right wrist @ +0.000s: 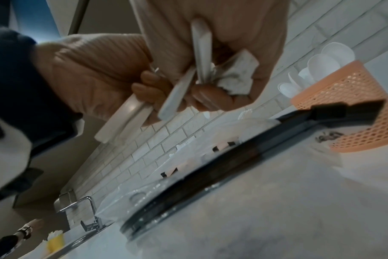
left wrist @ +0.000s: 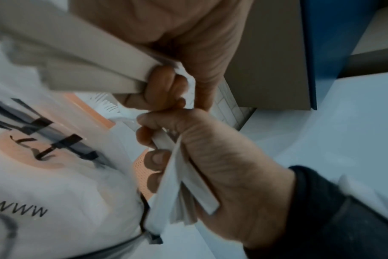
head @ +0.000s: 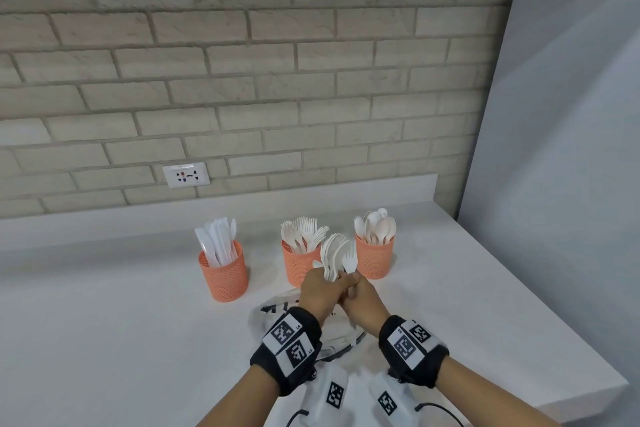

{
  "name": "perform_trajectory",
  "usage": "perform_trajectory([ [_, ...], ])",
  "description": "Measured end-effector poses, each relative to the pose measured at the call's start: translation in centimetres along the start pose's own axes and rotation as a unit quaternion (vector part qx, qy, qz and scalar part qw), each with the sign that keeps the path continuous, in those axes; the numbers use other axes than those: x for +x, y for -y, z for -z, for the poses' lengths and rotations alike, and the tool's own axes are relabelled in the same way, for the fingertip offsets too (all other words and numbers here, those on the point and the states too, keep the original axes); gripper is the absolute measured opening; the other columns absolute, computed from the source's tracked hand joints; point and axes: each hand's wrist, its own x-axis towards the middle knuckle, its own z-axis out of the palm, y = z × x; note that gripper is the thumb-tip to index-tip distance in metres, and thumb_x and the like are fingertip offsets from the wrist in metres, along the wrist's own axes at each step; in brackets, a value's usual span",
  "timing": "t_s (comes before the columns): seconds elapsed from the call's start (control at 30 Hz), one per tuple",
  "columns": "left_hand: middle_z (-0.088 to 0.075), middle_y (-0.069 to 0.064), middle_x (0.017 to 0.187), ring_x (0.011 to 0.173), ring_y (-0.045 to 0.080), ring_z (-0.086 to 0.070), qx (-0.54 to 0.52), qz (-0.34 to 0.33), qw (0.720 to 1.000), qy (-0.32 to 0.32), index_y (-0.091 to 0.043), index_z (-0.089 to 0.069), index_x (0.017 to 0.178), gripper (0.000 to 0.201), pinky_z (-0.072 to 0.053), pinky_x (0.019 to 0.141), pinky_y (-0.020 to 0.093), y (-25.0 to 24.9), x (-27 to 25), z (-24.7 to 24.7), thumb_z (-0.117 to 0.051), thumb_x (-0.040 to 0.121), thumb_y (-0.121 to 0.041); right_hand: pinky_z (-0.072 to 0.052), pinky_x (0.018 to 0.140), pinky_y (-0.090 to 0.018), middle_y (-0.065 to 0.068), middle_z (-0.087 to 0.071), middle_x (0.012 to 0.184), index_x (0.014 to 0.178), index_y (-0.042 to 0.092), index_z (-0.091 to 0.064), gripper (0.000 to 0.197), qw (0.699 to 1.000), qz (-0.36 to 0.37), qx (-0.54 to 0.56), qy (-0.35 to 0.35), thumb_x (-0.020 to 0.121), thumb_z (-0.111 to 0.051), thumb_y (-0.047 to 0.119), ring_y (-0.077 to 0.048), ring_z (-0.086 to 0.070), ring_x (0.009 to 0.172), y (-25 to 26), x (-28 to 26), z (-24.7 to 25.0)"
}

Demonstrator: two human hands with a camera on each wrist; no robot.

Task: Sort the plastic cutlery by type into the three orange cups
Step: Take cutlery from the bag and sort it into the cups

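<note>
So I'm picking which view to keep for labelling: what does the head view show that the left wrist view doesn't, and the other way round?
Only the head view shows all three cups in a row: knives, forks, spoons, plus the fork tines fanned above the left hand and the wall socket.

Only the left wrist view shows the handle ends from below, and the fingers curled round them.

Both show the two hands meeting, the right hand pinching a fork, and the printed bag beneath.
</note>
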Motion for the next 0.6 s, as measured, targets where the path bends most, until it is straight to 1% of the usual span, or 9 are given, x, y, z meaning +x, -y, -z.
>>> perform_trajectory([
  [0.07,-0.052,-0.003,0.052,0.045,0.007,-0.049,-0.016,-0.003,1.0,-0.014,-0.013,-0.056,0.064,0.022,-0.036,0.044,0.016,-0.4,0.2,0.0,-0.066,0.083,-0.014,-0.053,0.082,-0.031,0.002,-0.064,0.109,0.12,0.017,-0.053,0.034,1.0,-0.011,0.011,0.001,0.087,-0.055,0.011,-0.017,-0.061,0.102,0.1,-0.3,0.1],
  [0.13,-0.059,0.004,0.066,0.059,0.017,-0.055,-0.045,-0.015,0.998,-0.042,-0.006,-0.062,0.081,0.013,-0.042,0.052,0.021,-1.2,0.5,0.2,-0.06,0.087,-0.018,-0.049,0.081,-0.024,0.004,-0.06,0.11,0.124,0.016,-0.047,0.04,1.0,-0.01,0.012,0.003,0.086,-0.059,0.012,-0.014,-0.057,0.104,0.4,-0.4,0.3],
  [0.17,-0.062,0.007,0.071,0.059,0.017,-0.056,-0.06,-0.024,0.996,-0.058,-0.003,-0.062,0.088,0.017,-0.043,0.051,0.02,-1.5,0.8,0.4,-0.057,0.089,-0.019,-0.047,0.081,-0.022,0.002,-0.061,0.111,0.123,0.015,-0.048,0.039,1.0,-0.003,0.01,0.004,0.086,-0.06,0.014,-0.014,-0.058,0.103,0.3,-0.4,0.3],
  [0.23,-0.065,0.007,0.07,0.049,0.013,-0.055,-0.095,-0.05,0.989,-0.097,-0.005,-0.059,0.086,0.018,-0.04,0.042,0.017,-2.5,1.3,1.2,-0.05,0.093,-0.019,-0.045,0.07,-0.012,0.002,-0.063,0.105,0.118,0.015,-0.051,0.034,0.999,0.009,0.03,0.011,0.086,-0.063,0.019,-0.003,-0.061,0.089,0.6,-0.5,0.6],
  [0.27,-0.065,0.006,0.067,0.048,0.014,-0.054,-0.115,-0.059,0.984,-0.121,-0.009,-0.057,0.082,0.018,-0.039,0.042,0.018,-3.0,1.6,1.7,-0.048,0.095,-0.018,-0.042,0.06,-0.008,0.004,-0.063,0.096,0.115,0.016,-0.051,0.031,0.999,0.006,0.047,0.015,0.087,-0.063,0.021,0.006,-0.06,0.074,0.7,-0.6,0.6],
  [0.33,-0.06,0.004,0.061,0.048,0.016,-0.051,-0.137,-0.063,0.975,-0.163,-0.013,-0.053,0.071,0.025,-0.041,0.048,0.022,-3.7,2.3,3.0,-0.047,0.095,-0.018,-0.033,0.041,-0.01,0.005,-0.057,0.074,0.108,0.016,-0.05,0.024,0.996,-0.015,0.087,0.02,0.089,-0.061,0.026,0.004,-0.049,0.042,1.0,-0.8,0.9],
  [0.37,-0.056,0.004,0.058,0.047,0.015,-0.05,-0.145,-0.055,0.973,-0.172,-0.013,-0.051,0.065,0.03,-0.04,0.051,0.024,-3.8,2.7,3.6,-0.048,0.095,-0.018,-0.03,0.037,-0.014,0.003,-0.053,0.068,0.105,0.014,-0.049,0.022,0.993,-0.028,0.109,0.02,0.091,-0.058,0.028,0.0,-0.041,0.036,1.0,-0.8,1.0],
  [0.47,-0.045,0.002,0.049,0.041,0.012,-0.045,-0.185,0.004,0.97,-0.156,-0.01,-0.049,0.061,0.032,-0.038,0.05,0.024,-3.1,3.4,4.9,-0.053,0.093,-0.016,-0.026,0.036,-0.016,-0.001,-0.048,0.064,0.105,0.011,-0.05,0.023,0.982,-0.061,0.177,0.023,0.095,-0.05,0.031,-0.005,-0.032,0.038,1.2,-0.6,1.2],
  [0.6,-0.038,0.005,0.056,0.03,0.007,-0.044,-0.24,0.038,0.963,-0.116,-0.004,-0.055,0.085,0.014,-0.039,0.035,0.017,-2.2,2.7,5.2,-0.047,0.095,-0.008,-0.026,0.036,-0.015,-0.002,-0.049,0.063,0.11,0.014,-0.052,0.023,0.97,-0.065,0.232,0.043,0.097,-0.045,0.032,-0.004,-0.033,0.036,1.6,-0.3,1.4],
])
